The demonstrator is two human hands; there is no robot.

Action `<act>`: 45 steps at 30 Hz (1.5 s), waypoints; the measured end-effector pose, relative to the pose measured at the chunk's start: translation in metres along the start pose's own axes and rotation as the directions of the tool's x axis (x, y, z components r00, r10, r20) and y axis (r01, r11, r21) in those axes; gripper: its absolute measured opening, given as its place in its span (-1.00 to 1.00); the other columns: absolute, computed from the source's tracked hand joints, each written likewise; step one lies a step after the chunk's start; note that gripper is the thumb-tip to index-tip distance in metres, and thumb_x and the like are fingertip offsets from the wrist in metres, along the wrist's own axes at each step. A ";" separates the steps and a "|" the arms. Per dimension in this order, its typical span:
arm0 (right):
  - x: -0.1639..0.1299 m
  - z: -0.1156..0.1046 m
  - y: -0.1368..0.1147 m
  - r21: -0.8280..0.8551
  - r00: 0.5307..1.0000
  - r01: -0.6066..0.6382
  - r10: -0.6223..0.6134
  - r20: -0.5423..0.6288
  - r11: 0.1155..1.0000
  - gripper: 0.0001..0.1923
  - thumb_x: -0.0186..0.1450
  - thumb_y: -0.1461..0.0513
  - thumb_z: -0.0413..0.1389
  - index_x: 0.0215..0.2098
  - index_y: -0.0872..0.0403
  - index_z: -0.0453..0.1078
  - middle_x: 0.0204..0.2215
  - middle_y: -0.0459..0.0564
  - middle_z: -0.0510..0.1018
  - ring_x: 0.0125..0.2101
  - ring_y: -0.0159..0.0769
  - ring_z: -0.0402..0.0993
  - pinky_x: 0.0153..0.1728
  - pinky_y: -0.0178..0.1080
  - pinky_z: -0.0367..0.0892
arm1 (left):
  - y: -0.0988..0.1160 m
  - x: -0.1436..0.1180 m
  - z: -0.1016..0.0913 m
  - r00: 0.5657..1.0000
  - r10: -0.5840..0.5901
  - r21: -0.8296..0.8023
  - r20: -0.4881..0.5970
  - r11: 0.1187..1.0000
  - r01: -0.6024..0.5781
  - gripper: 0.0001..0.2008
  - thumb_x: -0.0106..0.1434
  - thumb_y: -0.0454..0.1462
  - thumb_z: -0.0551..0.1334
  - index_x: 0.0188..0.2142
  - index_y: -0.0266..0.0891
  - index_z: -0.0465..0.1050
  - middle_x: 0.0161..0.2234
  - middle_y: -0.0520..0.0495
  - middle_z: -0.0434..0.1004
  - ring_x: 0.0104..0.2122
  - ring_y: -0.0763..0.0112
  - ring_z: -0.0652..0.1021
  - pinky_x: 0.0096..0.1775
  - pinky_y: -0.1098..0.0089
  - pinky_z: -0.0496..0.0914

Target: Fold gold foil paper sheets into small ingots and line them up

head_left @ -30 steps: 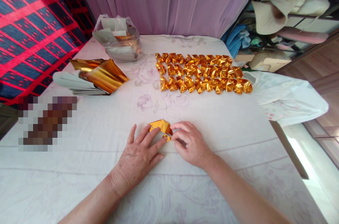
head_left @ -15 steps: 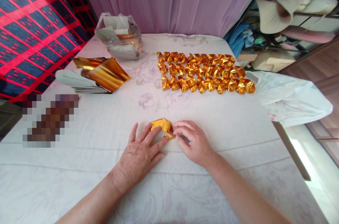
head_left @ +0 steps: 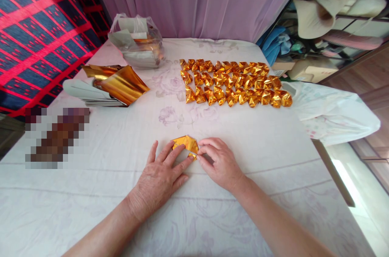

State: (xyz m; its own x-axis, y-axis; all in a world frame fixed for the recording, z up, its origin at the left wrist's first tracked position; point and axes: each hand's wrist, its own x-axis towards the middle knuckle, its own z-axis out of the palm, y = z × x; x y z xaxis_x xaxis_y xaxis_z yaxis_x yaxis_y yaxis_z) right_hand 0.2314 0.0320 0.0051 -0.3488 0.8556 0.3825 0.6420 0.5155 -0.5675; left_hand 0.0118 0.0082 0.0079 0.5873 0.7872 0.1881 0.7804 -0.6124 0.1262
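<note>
A partly folded gold foil paper lies on the white flowered cloth in front of me. My left hand rests flat with its fingers pressing down on the paper's near left side. My right hand pinches the paper's right corner between thumb and fingers. Much of the paper is hidden under my fingers.
Several rows of folded gold paper pieces lie farther back at centre right. A stack of gold and white sheets sits at the left, a plastic bag of papers behind it. A white bundle hangs off the right edge.
My hands have stayed on the gold paper; the right fingers have shifted slightly along its right corner. The view has tilted a little.
</note>
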 end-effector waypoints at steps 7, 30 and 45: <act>0.001 0.000 -0.001 -0.003 1.000 -0.010 0.010 0.005 1.000 -0.89 0.26 0.37 0.11 -0.35 0.03 0.39 -0.22 0.02 0.55 -0.19 -0.20 0.45 -0.15 -0.11 0.38 | -0.001 0.001 -0.001 1.000 0.016 0.010 0.012 1.000 -0.016 -0.55 0.33 0.03 0.18 0.19 0.13 0.35 0.22 -0.01 0.36 0.23 0.00 0.30 0.28 -0.20 -0.06; 0.002 -0.001 -0.004 -0.026 0.999 -0.014 0.015 0.041 1.000 -0.88 0.28 0.37 0.09 -0.34 0.02 0.37 -0.21 0.03 0.53 -0.18 -0.18 0.44 -0.12 -0.10 0.37 | -0.001 0.002 -0.004 0.999 0.015 -0.004 0.034 1.000 -0.015 -0.57 0.35 -0.04 0.18 0.20 0.08 0.35 0.23 -0.04 0.35 0.23 -0.01 0.29 0.27 -0.23 -0.09; 0.004 0.002 -0.006 -0.040 0.998 -0.053 0.054 0.032 0.998 -0.88 0.22 0.36 0.17 -0.37 0.02 0.36 -0.23 0.02 0.54 -0.19 -0.15 0.44 -0.15 -0.07 0.36 | -0.001 0.002 -0.004 0.999 0.015 -0.003 0.029 1.000 -0.015 -0.56 0.38 -0.05 0.15 0.22 0.07 0.32 0.22 -0.05 0.36 0.22 0.00 0.30 0.27 -0.22 -0.08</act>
State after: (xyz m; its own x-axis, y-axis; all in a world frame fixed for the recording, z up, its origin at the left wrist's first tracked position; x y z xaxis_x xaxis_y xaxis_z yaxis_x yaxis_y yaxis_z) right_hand 0.2254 0.0321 0.0086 -0.3351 0.8835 0.3274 0.6865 0.4669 -0.5574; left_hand 0.0117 0.0099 0.0126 0.6048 0.7799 0.1613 0.7711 -0.6241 0.1263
